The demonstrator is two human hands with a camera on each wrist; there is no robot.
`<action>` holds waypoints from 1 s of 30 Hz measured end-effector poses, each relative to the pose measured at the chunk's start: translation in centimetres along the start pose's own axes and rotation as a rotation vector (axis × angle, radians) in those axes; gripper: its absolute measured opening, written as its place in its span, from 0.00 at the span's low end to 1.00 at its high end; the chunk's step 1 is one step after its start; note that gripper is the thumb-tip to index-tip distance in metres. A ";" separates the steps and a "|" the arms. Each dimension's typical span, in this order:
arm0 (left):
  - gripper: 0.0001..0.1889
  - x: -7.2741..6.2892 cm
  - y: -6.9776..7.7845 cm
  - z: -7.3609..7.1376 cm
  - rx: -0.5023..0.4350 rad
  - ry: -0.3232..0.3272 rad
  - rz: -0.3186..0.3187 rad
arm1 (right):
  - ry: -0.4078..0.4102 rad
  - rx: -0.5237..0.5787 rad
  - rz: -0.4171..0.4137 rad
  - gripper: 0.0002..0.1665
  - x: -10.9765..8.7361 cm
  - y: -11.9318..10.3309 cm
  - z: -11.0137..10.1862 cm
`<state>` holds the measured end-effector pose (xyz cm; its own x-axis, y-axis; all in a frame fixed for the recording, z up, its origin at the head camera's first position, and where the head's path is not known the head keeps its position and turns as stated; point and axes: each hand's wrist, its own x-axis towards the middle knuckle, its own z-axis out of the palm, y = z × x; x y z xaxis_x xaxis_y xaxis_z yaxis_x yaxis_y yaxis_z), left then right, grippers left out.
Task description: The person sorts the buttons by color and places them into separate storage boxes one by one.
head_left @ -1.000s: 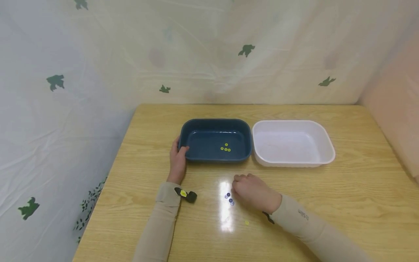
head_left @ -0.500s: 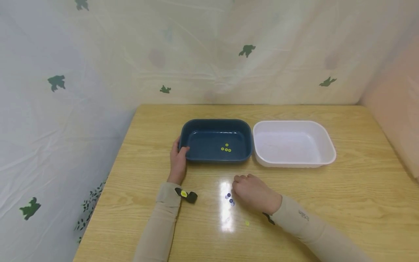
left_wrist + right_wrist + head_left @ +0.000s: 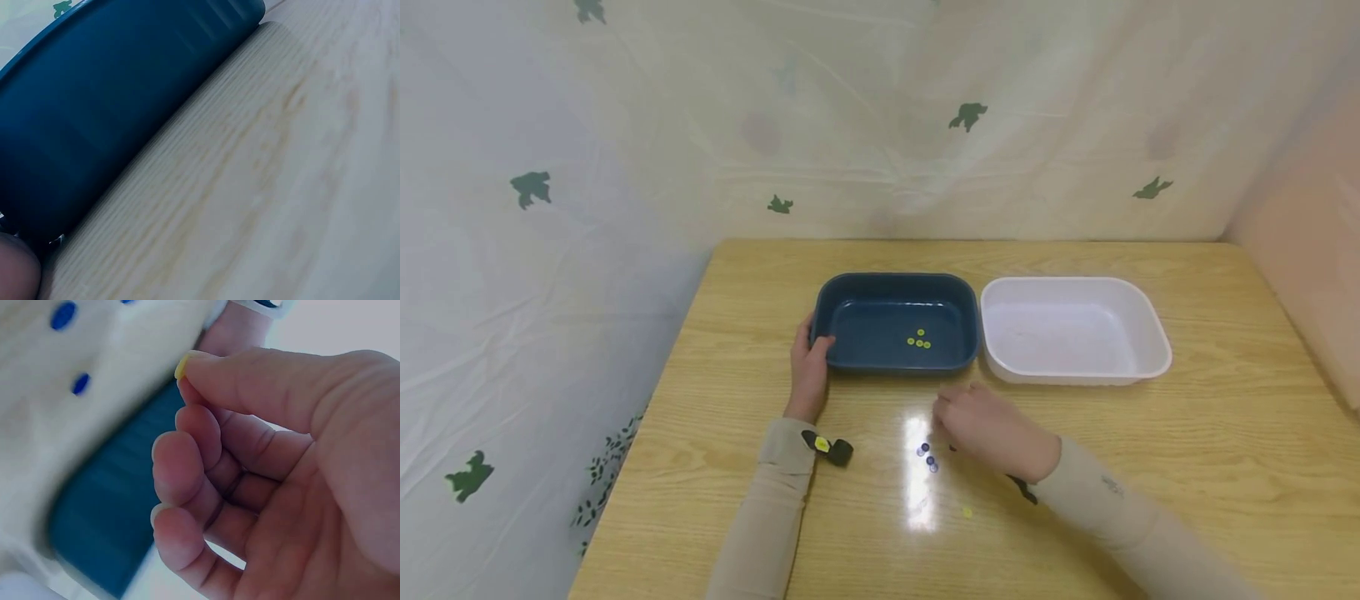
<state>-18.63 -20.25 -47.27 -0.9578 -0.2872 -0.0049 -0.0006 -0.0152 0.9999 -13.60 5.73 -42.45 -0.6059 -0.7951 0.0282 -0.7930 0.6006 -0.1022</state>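
Observation:
My left hand (image 3: 809,375) grips the left end of a dark blue bin (image 3: 895,367), its thumb over the rim. Inside the bin lie several yellow buttons (image 3: 919,342). My right hand (image 3: 996,429) is over the table in front of the bins. Between thumb and index finger it pinches a small yellow button (image 3: 182,366), whose edge shows in the right wrist view. Just left of that hand several dark blue buttons (image 3: 930,460) lie on the table, one partly hidden by the hand. A lone yellow button (image 3: 967,512) rests nearer the front.
To the right of the blue bin, almost against it, stands a white bin (image 3: 1075,373). Both are on a wooden table (image 3: 700,500). Pale cloth with green bird shapes (image 3: 968,116) hangs behind and at the left.
The right hand has risen slightly off the table toward the bins, uncovering a dark button by its fingers. The left hand and both bins have stayed put.

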 end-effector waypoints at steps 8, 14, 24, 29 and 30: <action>0.27 1.2 -2.4 -0.2 0.011 0.017 0.008 | 0.106 -0.056 -0.012 0.05 0.9 0.7 -3.2; 0.28 1.5 -3.2 -0.1 0.019 0.036 -0.009 | 0.088 -0.074 0.017 0.02 2.0 2.2 -5.4; 0.28 1.3 -3.2 0.2 0.019 0.024 0.001 | 0.039 -0.043 0.089 0.04 3.9 4.2 -6.5; 0.28 1.3 -3.1 0.1 0.029 -0.004 -0.021 | 0.019 -0.026 0.114 0.05 4.9 5.0 -6.7; 0.28 1.3 -3.1 0.1 0.031 -0.009 -0.027 | 0.016 -0.024 0.123 0.05 5.1 5.2 -6.7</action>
<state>-19.89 -20.50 -50.34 -0.9600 -0.2783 -0.0315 -0.0348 0.0068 0.9994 -21.28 5.38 -36.22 -0.6994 -0.7140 0.0323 -0.7138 0.6955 -0.0825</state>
